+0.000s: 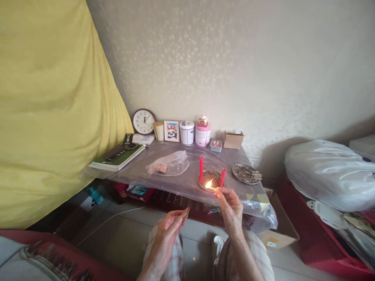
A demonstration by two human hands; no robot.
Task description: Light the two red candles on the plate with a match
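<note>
Pinched in the fingers of my right hand [230,207] is a burning match [211,188], its flame bright at the left end. The flame is near two red candles, a taller one [201,170] on the left and a shorter one [222,178] on the right, leaning slightly. Both stand on a round metal plate [202,185] with a brown grainy filling. My left hand [166,234] is lower, in front of the table edge, closed on a small matchbox [185,213], mostly hidden by the fingers.
A second plate [246,173] holds many matchsticks on the plastic-covered table [175,187]. A crumpled clear bag [172,163] lies left of the candles. Along the wall stand a clock [144,121], picture frame [171,131], tins [186,132] and small carton [233,139].
</note>
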